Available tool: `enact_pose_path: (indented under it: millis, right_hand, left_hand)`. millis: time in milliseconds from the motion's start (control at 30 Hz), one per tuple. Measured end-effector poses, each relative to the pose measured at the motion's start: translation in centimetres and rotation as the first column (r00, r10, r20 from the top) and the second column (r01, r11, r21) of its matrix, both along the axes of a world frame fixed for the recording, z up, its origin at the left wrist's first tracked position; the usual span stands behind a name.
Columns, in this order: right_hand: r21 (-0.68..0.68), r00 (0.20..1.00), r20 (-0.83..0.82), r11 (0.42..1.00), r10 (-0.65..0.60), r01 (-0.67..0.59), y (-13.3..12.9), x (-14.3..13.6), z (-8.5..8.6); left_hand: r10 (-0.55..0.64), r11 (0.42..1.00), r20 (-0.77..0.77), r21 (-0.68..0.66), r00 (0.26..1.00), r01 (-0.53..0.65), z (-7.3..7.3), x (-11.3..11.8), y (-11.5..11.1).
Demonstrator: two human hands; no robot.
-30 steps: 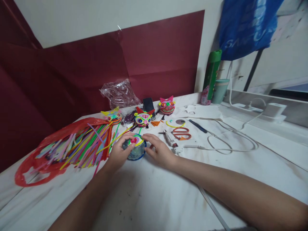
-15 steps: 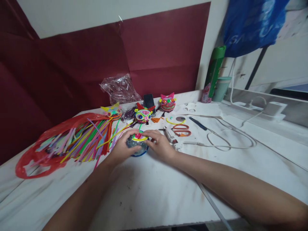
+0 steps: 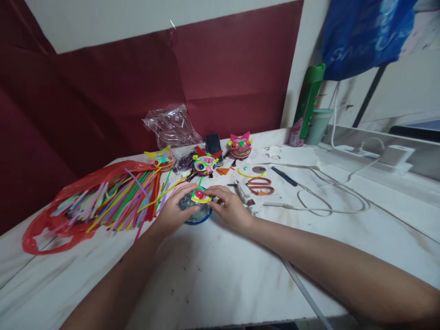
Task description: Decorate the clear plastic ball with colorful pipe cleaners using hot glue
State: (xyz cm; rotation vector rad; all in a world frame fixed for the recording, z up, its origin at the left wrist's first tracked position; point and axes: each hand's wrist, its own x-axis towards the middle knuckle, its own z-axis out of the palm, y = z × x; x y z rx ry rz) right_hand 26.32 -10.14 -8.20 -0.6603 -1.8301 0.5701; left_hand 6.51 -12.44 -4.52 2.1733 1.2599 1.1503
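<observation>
My left hand [image 3: 176, 204] is wrapped round the left side of a round, greyish see-through bowl-like piece [image 3: 190, 215] with a blue rim. On its top lies a small colourful eye-shaped piece [image 3: 200, 195], pink in the middle with a yellow edge. My right hand [image 3: 228, 205] pinches this piece at its right end, fingertips close against the bowl. Just beyond my hands sits a decorated animal head [image 3: 205, 164] with red horns and blue eyes. A pink-eared head [image 3: 240, 145] and a yellow-horned head [image 3: 161, 158] stand behind it.
Left, a red plastic bag [image 3: 103, 173] holds many coloured pipe cleaners [image 3: 127, 201]. Right of my hands lie a glue gun [image 3: 244, 192], orange-handled scissors [image 3: 260, 185], a dark-handled tool [image 3: 283, 176] and looping cables [image 3: 330, 210]. A phone [image 3: 213, 143] and clear plastic wrap [image 3: 172, 126] are behind.
The eye-shaped piece has shifted slightly to the right and turned on the bowl, showing more of its pink middle. Both hands keep nearly the same place.
</observation>
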Motion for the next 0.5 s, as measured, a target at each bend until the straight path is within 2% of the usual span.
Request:
enact_pose_path:
  millis: [333, 500]
  right_hand:
    - [0.037, 1.0, 0.003, 0.999, 0.004, -0.004, 0.16, 0.25, -0.19]
    - [0.041, 1.0, 0.007, 0.999, 0.017, -0.018, -0.05, 0.3, 0.08]
  left_hand:
    - [-0.013, 0.999, -0.063, 0.036, 0.998, 0.015, -0.23, -0.01, -0.14]
    - [-0.02, 0.998, -0.048, 0.062, 0.999, 0.023, -0.26, 0.12, -0.18]
